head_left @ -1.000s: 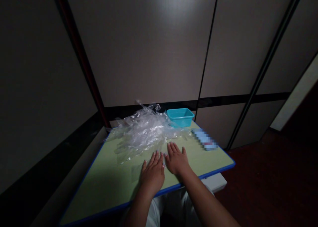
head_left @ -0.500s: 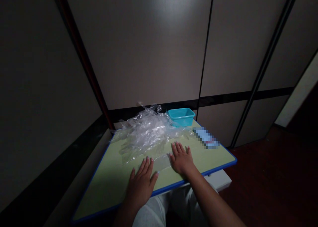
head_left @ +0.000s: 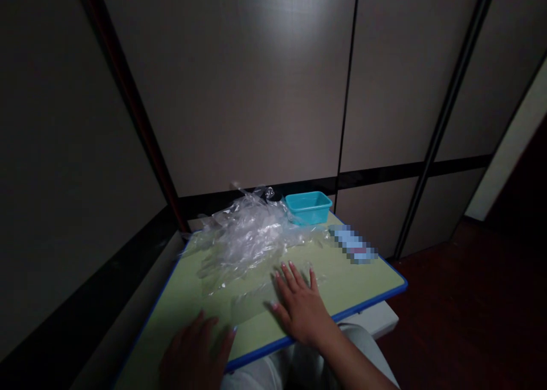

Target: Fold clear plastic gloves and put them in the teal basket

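A clear plastic bag (head_left: 252, 303) lies flat near the front of the green table (head_left: 359, 284). My right hand (head_left: 299, 304) rests on it with its fingers spread, over its right part. To the left of the bag, my left hand (head_left: 194, 344) is low over the table's front left area, dim and slightly blurred, its fingers apart and holding nothing. Beyond both hands sits a loose heap of crumpled clear plastic bags (head_left: 256, 230).
A turquoise plastic basket (head_left: 310, 210) stands at the back right of the table. In front of it lies a pixelated light-blue item (head_left: 352, 245). Cabinet panels (head_left: 256, 94) rise right behind the table. A blue edging (head_left: 376, 295) runs round the tabletop.
My left hand has moved left and toward me, off the flat bag. My right hand has shifted a little left and nearer, its fingers spreading wider. The view has tilted slightly.
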Action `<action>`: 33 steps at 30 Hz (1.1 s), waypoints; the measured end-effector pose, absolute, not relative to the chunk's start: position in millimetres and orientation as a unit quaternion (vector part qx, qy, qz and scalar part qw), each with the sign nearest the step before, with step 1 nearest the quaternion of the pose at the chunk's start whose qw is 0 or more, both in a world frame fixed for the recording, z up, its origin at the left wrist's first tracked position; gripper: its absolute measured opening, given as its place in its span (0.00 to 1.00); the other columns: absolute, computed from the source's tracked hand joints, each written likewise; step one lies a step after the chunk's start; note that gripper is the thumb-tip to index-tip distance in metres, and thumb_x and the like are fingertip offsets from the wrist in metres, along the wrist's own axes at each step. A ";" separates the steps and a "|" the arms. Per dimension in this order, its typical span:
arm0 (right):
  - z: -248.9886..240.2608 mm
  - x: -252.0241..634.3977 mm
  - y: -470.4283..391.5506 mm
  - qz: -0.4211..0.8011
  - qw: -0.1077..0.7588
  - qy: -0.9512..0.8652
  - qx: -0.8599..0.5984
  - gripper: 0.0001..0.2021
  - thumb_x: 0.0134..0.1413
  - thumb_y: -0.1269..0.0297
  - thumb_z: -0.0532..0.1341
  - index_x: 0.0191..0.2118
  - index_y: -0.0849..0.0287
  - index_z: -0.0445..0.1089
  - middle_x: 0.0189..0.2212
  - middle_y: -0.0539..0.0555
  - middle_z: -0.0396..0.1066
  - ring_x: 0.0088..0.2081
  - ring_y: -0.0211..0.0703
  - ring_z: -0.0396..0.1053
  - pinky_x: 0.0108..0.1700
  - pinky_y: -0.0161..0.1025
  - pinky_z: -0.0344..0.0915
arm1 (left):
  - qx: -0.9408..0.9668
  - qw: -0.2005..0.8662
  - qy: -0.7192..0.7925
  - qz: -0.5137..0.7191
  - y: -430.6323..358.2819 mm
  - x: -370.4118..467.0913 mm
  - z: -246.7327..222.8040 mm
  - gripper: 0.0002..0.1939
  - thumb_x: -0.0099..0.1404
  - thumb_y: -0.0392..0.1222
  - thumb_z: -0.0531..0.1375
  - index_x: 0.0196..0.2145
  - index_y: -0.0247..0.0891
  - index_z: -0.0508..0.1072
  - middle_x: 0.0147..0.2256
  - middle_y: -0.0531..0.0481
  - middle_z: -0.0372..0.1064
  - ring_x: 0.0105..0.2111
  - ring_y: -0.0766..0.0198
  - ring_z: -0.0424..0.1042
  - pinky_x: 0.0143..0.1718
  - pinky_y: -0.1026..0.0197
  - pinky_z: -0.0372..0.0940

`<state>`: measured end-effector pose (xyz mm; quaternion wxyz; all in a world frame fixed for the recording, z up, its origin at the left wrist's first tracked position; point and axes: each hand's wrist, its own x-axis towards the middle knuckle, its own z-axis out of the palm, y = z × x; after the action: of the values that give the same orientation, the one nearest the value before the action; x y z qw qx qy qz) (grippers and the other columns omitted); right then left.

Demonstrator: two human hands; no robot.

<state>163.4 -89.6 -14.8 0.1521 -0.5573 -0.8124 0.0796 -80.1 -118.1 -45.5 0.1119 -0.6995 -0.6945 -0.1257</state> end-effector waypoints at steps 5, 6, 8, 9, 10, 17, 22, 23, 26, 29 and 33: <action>-18.4 142.8 -83.6 0.097 0.148 -0.811 -0.558 0.34 0.61 0.44 0.35 0.66 0.59 0.41 0.65 0.54 0.30 0.66 0.49 0.26 0.60 0.59 0.18 | -0.624 0.109 -0.763 -0.128 -97.5 -57.5 -7.6 0.18 0.60 0.54 0.54 0.38 0.38 0.72 0.44 0.43 0.68 0.45 0.50 0.63 0.44 0.53 0.59; -20.0 142.2 -82.6 0.099 0.142 -0.811 -0.559 0.34 0.61 0.43 0.35 0.66 0.60 0.41 0.65 0.55 0.30 0.66 0.49 0.26 0.60 0.59 0.18 | -0.627 0.104 -0.760 -0.131 -92.1 -53.7 -4.3 0.18 0.60 0.53 0.54 0.40 0.37 0.71 0.44 0.43 0.68 0.45 0.50 0.62 0.43 0.53 0.59; -23.2 142.4 -81.1 0.102 0.136 -0.814 -0.555 0.35 0.60 0.43 0.34 0.66 0.61 0.40 0.65 0.55 0.31 0.66 0.50 0.26 0.60 0.59 0.19 | -0.636 0.093 -0.753 -0.138 -82.1 -48.3 -2.4 0.18 0.61 0.52 0.54 0.43 0.37 0.70 0.43 0.43 0.67 0.45 0.50 0.61 0.41 0.54 0.59; -24.5 142.7 -80.6 0.101 0.134 -0.815 -0.554 0.35 0.60 0.43 0.34 0.66 0.61 0.39 0.65 0.55 0.31 0.66 0.50 0.26 0.60 0.59 0.19 | -0.642 0.086 -0.749 -0.139 -77.7 -46.8 -3.2 0.18 0.61 0.52 0.55 0.43 0.38 0.70 0.43 0.43 0.67 0.45 0.50 0.61 0.40 0.54 0.59; -25.6 143.0 -80.4 0.101 0.134 -0.816 -0.553 0.36 0.60 0.42 0.34 0.66 0.61 0.39 0.65 0.55 0.31 0.66 0.50 0.26 0.60 0.59 0.19 | -0.645 0.079 -0.747 -0.139 -73.8 -46.1 -4.7 0.17 0.60 0.51 0.55 0.41 0.38 0.70 0.42 0.43 0.66 0.44 0.51 0.61 0.39 0.54 0.58; -27.4 143.4 -80.1 0.103 0.137 -0.817 -0.550 0.37 0.59 0.41 0.34 0.66 0.62 0.39 0.65 0.57 0.31 0.66 0.49 0.26 0.60 0.59 0.17 | -0.674 0.009 -0.730 -0.114 -62.6 -47.3 -11.9 0.13 0.56 0.52 0.58 0.29 0.40 0.68 0.37 0.48 0.65 0.43 0.53 0.61 0.37 0.57 0.57; -27.4 144.2 -80.4 0.104 0.149 -0.818 -0.545 0.37 0.59 0.40 0.34 0.65 0.62 0.41 0.65 0.58 0.34 0.66 0.50 0.27 0.59 0.60 0.17 | -0.686 -0.052 -0.709 -0.158 -61.3 -46.5 -12.5 0.11 0.52 0.48 0.60 0.22 0.40 0.64 0.32 0.49 0.65 0.40 0.54 0.62 0.38 0.57 0.57; -27.7 144.3 -80.5 0.103 0.154 -0.818 -0.545 0.38 0.59 0.40 0.34 0.65 0.62 0.41 0.65 0.58 0.34 0.66 0.50 0.28 0.60 0.60 0.17 | -0.688 -0.067 -0.700 -0.181 -60.7 -46.4 -13.5 0.12 0.52 0.47 0.60 0.21 0.40 0.62 0.31 0.49 0.65 0.38 0.55 0.63 0.38 0.57 0.57; -28.5 144.3 -80.6 0.102 0.167 -0.816 -0.544 0.38 0.58 0.39 0.35 0.65 0.62 0.42 0.65 0.59 0.35 0.66 0.50 0.29 0.60 0.60 0.17 | -0.696 -0.114 -0.672 -0.225 -58.9 -46.6 -18.5 0.11 0.54 0.46 0.58 0.21 0.41 0.59 0.25 0.54 0.62 0.31 0.61 0.64 0.34 0.60 0.58; -29.0 144.5 -80.8 0.102 0.172 -0.815 -0.545 0.38 0.58 0.40 0.35 0.65 0.63 0.42 0.65 0.59 0.37 0.66 0.50 0.29 0.60 0.60 0.17 | -0.680 -0.177 -0.654 -0.279 -58.3 -47.3 -23.6 0.09 0.54 0.46 0.56 0.29 0.41 0.61 0.24 0.58 0.61 0.26 0.65 0.64 0.29 0.63 0.59; -29.1 144.3 -81.3 0.103 0.173 -0.815 -0.543 0.38 0.58 0.40 0.37 0.65 0.62 0.42 0.65 0.59 0.37 0.66 0.49 0.29 0.60 0.59 0.18 | -0.627 -0.265 -0.654 -0.329 -59.2 -48.0 -24.3 0.28 0.50 0.48 0.58 0.48 0.34 0.60 0.19 0.62 0.56 0.21 0.64 0.62 0.24 0.63 0.57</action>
<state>144.3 -81.3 -29.1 0.1731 -0.5432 -0.8151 0.1028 -48.0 -59.2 -24.3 -0.2655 -0.6270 -0.6543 -0.3291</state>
